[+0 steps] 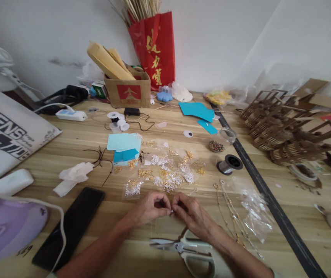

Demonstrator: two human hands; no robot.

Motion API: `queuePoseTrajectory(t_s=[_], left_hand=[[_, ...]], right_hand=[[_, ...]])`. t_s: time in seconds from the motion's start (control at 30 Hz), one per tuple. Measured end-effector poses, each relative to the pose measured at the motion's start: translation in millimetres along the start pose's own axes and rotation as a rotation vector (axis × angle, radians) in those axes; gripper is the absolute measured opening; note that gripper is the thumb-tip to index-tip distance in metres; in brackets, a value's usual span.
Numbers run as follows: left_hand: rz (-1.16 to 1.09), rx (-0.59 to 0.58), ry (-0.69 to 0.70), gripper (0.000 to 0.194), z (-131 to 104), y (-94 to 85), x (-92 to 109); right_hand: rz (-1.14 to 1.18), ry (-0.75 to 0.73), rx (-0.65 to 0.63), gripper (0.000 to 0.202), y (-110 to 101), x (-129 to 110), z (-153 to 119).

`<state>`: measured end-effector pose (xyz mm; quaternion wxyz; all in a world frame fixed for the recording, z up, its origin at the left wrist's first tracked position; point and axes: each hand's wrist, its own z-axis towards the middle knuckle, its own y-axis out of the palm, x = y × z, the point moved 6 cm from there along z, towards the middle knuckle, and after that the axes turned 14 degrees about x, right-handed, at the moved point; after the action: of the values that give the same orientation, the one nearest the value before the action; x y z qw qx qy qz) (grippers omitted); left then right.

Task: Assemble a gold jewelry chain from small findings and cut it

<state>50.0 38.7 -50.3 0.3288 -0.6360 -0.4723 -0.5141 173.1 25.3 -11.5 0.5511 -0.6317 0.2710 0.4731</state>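
Note:
My left hand (155,206) and my right hand (189,212) meet fingertip to fingertip above the table, both in a pinch. A tiny silvery bit (171,211) shows between them, too small to name. Just beyond the fingers lie small clear bags and loose piles of silver findings (168,179) and gold findings (145,173). Scissors (182,247) with pale handles rest under my right wrist, blades pointing left. To the right of my right hand, gold and silver chains (230,212) are laid out lengthwise beside crumpled clear plastic bags (256,208).
A wire spool (229,165) and a tipped jar of beads (219,144) stand at right, near a black strip (265,185). Brown wooden models (287,131) crowd the far right. A phone (69,227) and a purple iron (11,227) lie left. Behind are a cardboard box (110,92) and red bag (163,46).

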Motion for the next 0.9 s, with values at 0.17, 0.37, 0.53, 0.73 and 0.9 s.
queuePoseTrajectory(t_s=[0.17, 0.37, 0.53, 0.73, 0.9], left_hand=[[0.03, 0.022, 0.002, 0.016, -0.7, -0.2, 0.5], [0.062, 0.032, 0.013, 0.011, -0.9, 0.9, 0.6], [0.068, 0.046, 0.023, 0.012, -0.5, 0.8, 2.7], [0.029, 0.06, 0.078, 0.016, -0.2, -0.4, 7.4], [0.013, 0.068, 0.013, 0.016, -0.5, -1.4, 3.9]], right_hand=[[-0.028, -0.001, -0.006, 0.012, 1.8, 2.2, -0.6], [-0.046, -0.012, -0.009, 0.011, 2.1, 1.4, -1.4], [-0.046, -0.024, 0.005, 0.01, 1.5, 1.4, -1.1], [-0.035, -0.022, 0.029, 0.012, -0.3, 0.6, 0.6], [-0.055, -0.013, 0.03, 0.013, -0.9, 1.5, 0.4]])
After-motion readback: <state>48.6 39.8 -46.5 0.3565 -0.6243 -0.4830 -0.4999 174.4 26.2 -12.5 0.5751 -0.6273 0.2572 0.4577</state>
